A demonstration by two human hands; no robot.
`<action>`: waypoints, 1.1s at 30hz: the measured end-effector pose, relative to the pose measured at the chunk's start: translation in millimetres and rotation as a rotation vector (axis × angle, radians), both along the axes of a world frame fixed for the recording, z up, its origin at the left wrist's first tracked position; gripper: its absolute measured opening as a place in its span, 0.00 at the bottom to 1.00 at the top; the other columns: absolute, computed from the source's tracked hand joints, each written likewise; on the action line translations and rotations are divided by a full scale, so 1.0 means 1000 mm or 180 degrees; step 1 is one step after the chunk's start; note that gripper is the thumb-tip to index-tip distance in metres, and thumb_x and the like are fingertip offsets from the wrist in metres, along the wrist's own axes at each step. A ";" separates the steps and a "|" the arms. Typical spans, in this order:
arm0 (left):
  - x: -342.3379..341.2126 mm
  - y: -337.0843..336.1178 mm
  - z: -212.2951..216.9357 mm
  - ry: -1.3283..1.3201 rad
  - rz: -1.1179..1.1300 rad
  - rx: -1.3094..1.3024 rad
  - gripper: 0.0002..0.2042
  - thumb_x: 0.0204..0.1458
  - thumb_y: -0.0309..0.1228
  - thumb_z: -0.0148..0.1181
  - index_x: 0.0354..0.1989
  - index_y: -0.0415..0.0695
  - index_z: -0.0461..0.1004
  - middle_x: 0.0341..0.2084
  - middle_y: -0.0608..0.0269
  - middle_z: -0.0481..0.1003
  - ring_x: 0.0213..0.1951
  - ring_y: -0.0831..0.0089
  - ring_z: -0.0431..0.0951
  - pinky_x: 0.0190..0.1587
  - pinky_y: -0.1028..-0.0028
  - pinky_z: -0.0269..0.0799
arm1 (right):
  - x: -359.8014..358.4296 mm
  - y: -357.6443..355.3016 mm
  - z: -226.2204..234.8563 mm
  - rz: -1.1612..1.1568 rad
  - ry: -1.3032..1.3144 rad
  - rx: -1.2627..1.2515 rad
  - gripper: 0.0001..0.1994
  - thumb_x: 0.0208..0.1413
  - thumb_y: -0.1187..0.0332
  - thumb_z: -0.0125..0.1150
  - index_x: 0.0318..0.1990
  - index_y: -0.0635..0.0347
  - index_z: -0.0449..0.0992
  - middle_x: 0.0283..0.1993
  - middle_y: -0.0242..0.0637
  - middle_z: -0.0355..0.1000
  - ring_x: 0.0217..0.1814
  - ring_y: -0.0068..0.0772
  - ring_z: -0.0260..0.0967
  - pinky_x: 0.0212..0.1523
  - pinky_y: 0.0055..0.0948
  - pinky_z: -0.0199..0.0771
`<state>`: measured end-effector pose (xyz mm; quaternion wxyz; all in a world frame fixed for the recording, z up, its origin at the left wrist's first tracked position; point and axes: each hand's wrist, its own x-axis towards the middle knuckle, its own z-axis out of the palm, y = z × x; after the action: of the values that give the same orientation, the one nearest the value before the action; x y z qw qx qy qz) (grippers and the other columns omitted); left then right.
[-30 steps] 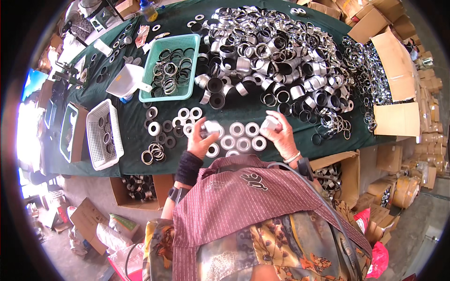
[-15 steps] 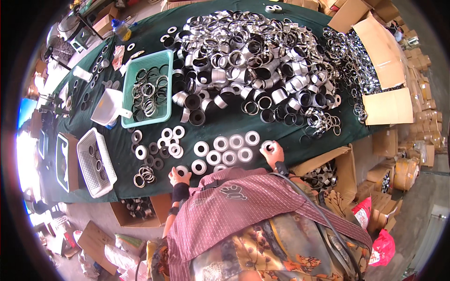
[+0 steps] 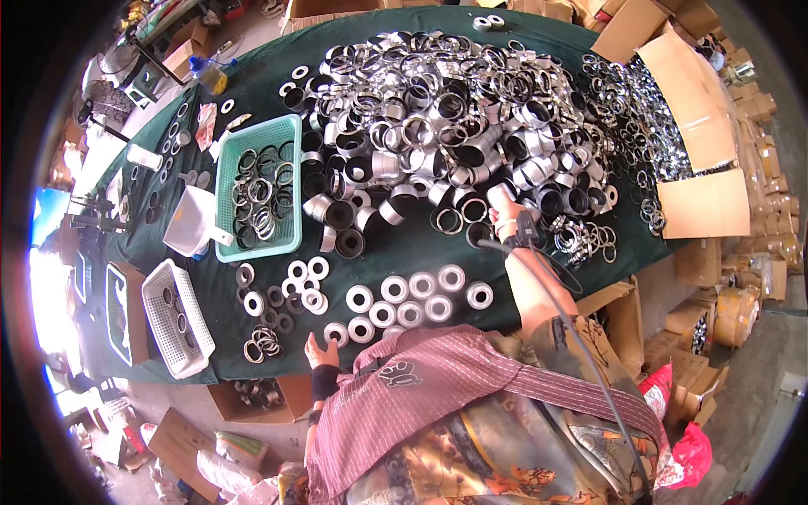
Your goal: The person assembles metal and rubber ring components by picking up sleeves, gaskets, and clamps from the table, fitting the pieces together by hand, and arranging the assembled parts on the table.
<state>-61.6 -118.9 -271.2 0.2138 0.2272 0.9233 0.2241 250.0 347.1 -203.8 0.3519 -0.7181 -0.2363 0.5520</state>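
My right hand (image 3: 505, 220) reaches to the near edge of a big heap of silver metal sleeves (image 3: 421, 139). Its fingers are closed on a silver metal sleeve (image 3: 498, 194). Near the table's front edge, my left hand (image 3: 321, 353) has its fingers apart, beside a silver flanged ring (image 3: 335, 334) at the left end of a group. That group of flanged rings (image 3: 409, 314) lies flat in rough rows in front of me. One more flanged ring (image 3: 480, 295) lies at the right end of them.
A green basket (image 3: 295, 181) holds metal rings; left of it are a white scoop (image 3: 192, 220) and a white basket (image 3: 195, 349). Loose rings (image 3: 264, 345) lie nearer me. Shiny clamps (image 3: 627, 109) spread at the right beside an open cardboard box (image 3: 699, 202).
My right hand has left the flanged ring at the right end and moved forward to the heap, taking hold of a sleeve. My left hand has drawn back slightly from its ring.
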 end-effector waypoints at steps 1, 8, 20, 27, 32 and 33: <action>-0.002 -0.009 -0.002 0.0031 0.0043 -0.0047 0.35 0.42 0.38 0.67 0.59 0.36 0.62 0.54 0.40 0.65 0.59 0.49 0.61 0.61 0.59 0.57 | -0.003 0.007 -0.002 0.0190 -0.0411 -0.0012 0.21 0.52 0.52 0.62 0.40 0.65 0.75 0.33 0.43 0.75 0.29 0.34 0.73 0.25 0.32 0.73; -0.008 -0.031 0.001 -0.0105 0.0364 -0.0184 0.25 0.43 0.37 0.67 0.49 0.38 0.72 0.49 0.48 0.70 0.55 0.55 0.67 0.57 0.62 0.63 | -0.011 0.011 -0.012 0.0903 -0.1892 -0.0297 0.34 0.48 0.40 0.57 0.49 0.67 0.76 0.46 0.47 0.76 0.49 0.39 0.71 0.53 0.37 0.66; -0.006 0.137 0.122 -0.2181 -0.0380 0.1627 0.24 0.56 0.40 0.58 0.58 0.40 0.65 0.50 0.57 0.72 0.48 0.72 0.74 0.43 0.73 0.74 | -0.078 -0.141 0.115 0.2626 -0.0153 0.1352 0.12 0.47 0.68 0.70 0.38 0.63 0.79 0.33 0.32 0.76 0.34 0.18 0.70 0.36 0.22 0.70; 0.034 0.172 0.206 -0.5118 -0.0022 0.2612 0.30 0.53 0.38 0.61 0.62 0.41 0.57 0.51 0.55 0.68 0.52 0.66 0.71 0.54 0.66 0.69 | -0.123 -0.203 0.158 0.3772 -0.0473 0.3666 0.18 0.28 0.71 0.76 0.34 0.60 0.79 0.42 0.37 0.71 0.45 0.43 0.66 0.43 0.35 0.69; 0.028 0.161 0.219 -0.5122 -0.0431 0.2880 0.32 0.48 0.31 0.66 0.61 0.41 0.58 0.45 0.60 0.70 0.47 0.69 0.73 0.51 0.68 0.70 | -0.120 -0.217 0.173 0.3753 -0.0439 0.3694 0.20 0.31 0.69 0.76 0.36 0.60 0.77 0.44 0.38 0.70 0.47 0.43 0.66 0.45 0.35 0.69; 0.027 0.159 0.221 -0.4975 -0.0599 0.2826 0.32 0.47 0.29 0.67 0.61 0.44 0.58 0.48 0.61 0.69 0.50 0.70 0.72 0.51 0.67 0.71 | -0.118 -0.220 0.179 0.3723 -0.0310 0.3580 0.22 0.34 0.67 0.75 0.40 0.61 0.76 0.46 0.40 0.69 0.48 0.45 0.66 0.47 0.36 0.68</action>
<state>-34.8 40.3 -50.7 0.6902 0.1464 0.3209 0.6319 131.5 127.0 -25.2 0.3040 -0.2174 -0.8303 0.4134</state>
